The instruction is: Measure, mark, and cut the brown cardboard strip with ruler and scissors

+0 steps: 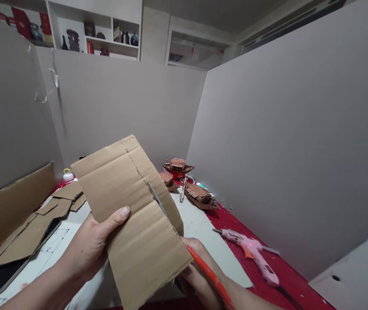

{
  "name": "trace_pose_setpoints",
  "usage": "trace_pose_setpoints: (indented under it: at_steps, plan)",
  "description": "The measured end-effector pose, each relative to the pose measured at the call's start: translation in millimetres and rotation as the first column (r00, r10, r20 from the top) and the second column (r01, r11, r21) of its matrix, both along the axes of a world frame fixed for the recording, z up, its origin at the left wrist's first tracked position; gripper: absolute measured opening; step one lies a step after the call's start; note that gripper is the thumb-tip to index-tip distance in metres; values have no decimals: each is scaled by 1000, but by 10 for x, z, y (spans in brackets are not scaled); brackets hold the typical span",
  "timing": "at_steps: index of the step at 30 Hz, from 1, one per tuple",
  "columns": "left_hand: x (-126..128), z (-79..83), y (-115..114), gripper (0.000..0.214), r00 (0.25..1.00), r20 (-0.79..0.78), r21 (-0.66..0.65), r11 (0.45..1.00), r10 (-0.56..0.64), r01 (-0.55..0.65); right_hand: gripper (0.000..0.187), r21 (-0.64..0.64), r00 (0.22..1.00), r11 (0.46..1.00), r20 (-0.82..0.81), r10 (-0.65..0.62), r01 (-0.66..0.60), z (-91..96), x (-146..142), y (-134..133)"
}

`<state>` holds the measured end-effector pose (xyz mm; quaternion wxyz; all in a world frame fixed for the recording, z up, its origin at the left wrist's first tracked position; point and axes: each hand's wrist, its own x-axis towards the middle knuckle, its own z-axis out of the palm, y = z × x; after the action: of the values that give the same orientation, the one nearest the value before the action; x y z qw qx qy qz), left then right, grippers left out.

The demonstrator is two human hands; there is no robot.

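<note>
My left hand (95,241) grips a brown corrugated cardboard sheet (128,206) by its left edge, thumb on the front face, holding it up in front of me. My right hand (196,269) is closed on red-handled scissors (203,265), low and behind the sheet's right edge. The scissor blades (156,198) are partway into the cardboard along a cut that runs toward its upper middle. Most of my right fingers are hidden by the sheet.
A pink glue gun (251,254) lies on the red table cover (229,219) at the right. Small brown model boats (199,196) sit at the back. Cardboard pieces (25,232) lie at the left over white drawing paper (51,254). Grey partition boards (283,150) enclose the desk.
</note>
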<state>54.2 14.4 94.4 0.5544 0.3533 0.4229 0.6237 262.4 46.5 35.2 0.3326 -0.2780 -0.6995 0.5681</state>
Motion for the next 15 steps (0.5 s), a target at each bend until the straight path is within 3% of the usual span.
trace_pose_setpoints:
  at_steps: [5, 9, 15]
  plan:
    - [-19, 60, -51, 72, 1000, -22, 4, 1000, 16, -16, 59, -116, 995, 993, -99, -22, 10, 30, -50, -34]
    - [-92, 136, -46, 68, 999, -37, 58, 998, 17, -15, 49, -83, 1000, 996, -3, -26, 26, -61, -9, -6]
    - [-135, 181, 3, 70, 990, -34, 122, 984, 135, -130, 42, -38, 997, 998, 66, 43, -40, -132, 78, 57]
